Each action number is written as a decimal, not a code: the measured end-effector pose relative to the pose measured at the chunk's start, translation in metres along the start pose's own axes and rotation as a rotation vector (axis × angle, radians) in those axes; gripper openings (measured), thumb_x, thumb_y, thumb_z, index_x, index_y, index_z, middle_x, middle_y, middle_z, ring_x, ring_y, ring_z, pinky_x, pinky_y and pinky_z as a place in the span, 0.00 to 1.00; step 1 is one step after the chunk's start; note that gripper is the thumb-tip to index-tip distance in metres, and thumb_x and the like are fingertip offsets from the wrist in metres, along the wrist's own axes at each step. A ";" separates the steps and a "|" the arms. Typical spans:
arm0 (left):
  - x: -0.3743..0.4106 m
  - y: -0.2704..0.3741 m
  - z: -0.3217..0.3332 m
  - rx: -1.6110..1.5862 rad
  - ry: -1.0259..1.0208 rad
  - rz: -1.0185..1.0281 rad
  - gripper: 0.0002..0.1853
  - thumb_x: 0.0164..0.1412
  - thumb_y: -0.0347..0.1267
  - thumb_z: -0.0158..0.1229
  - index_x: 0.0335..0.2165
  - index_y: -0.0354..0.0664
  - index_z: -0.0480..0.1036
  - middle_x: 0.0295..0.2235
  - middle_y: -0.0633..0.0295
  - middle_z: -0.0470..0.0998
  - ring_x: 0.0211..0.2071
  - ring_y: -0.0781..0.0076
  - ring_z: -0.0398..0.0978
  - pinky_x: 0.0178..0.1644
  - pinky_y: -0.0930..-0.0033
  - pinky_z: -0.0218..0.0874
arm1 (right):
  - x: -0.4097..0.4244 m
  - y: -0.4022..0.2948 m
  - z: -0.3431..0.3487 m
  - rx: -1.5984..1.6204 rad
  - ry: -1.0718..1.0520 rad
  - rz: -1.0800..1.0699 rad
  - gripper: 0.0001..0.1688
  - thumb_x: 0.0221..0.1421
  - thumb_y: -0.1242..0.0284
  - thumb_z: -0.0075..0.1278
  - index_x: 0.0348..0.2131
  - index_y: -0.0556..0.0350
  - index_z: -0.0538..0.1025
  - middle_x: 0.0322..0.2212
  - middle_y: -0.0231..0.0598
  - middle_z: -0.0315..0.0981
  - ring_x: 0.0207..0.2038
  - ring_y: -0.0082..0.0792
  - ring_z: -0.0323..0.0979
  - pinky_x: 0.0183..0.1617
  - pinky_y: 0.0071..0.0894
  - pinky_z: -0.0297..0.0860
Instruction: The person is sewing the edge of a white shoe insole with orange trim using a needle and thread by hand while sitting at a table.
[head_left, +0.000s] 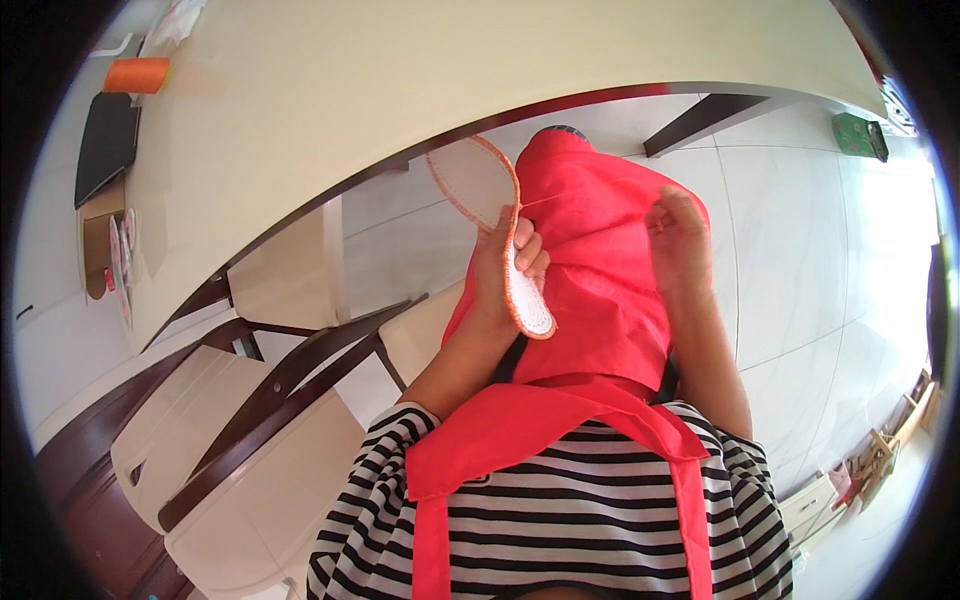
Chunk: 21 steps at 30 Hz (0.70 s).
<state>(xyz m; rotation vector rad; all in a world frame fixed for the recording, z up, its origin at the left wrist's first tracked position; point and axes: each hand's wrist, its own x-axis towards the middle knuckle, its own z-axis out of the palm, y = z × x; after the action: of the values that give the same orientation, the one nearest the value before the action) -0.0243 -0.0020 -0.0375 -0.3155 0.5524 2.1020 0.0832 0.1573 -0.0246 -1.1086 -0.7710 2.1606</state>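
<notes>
My left hand (491, 262) grips a white shoe insole (480, 184) around its narrow middle, thumb on one face and fingers curled on the other. Orange stitching (508, 281) runs along the insole's rim, with fainter rows of stitches inside it. From the edge by my thumb, a thin orange thread (544, 199) stretches straight towards my right hand (681, 236). That hand is raised at the right, its fingers drawn together at the thread's far end and blurred. Whether they also hold a needle is too unclear to tell. Beneath both hands, a red apron (592, 300) covers my lap.
A cream table (450, 67) curves across the front, its edge close to the insole's upper end. An orange thread spool (137, 76) stands at its left end, near a cardboard box (101, 247). Chairs (255, 457) crowd the left side. A green container (859, 135) sits at the far right.
</notes>
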 end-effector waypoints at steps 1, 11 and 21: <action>0.001 0.000 0.001 0.149 0.086 0.062 0.05 0.59 0.34 0.43 0.32 0.44 0.60 0.18 0.70 0.61 0.12 0.84 0.56 0.13 0.83 0.49 | 0.004 -0.008 -0.007 0.091 0.070 0.030 0.02 0.45 0.76 0.46 0.24 0.54 0.69 0.23 0.27 0.64 0.27 0.20 0.60 0.34 0.19 0.56; 0.002 -0.009 -0.003 0.609 0.206 0.375 0.13 0.57 0.29 0.46 0.40 0.34 0.62 0.37 0.63 0.68 0.36 0.81 0.65 0.41 0.78 0.57 | 0.016 -0.047 -0.031 0.196 0.120 -0.001 0.06 0.53 0.78 0.33 0.24 0.60 0.62 0.20 0.32 0.59 0.22 0.24 0.58 0.41 0.31 0.67; -0.001 -0.006 0.004 0.488 0.229 0.282 0.11 0.56 0.27 0.46 0.40 0.41 0.63 0.37 0.64 0.68 0.37 0.78 0.66 0.42 0.75 0.59 | 0.023 -0.039 -0.054 0.121 0.093 -0.055 0.10 0.54 0.79 0.34 0.20 0.54 0.57 0.14 0.26 0.46 0.16 0.18 0.43 0.18 0.19 0.45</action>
<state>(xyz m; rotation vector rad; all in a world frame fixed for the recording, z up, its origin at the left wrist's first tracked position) -0.0183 0.0019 -0.0355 -0.2039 1.2807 2.1221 0.1266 0.2116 -0.0344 -1.1039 -0.6137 2.0653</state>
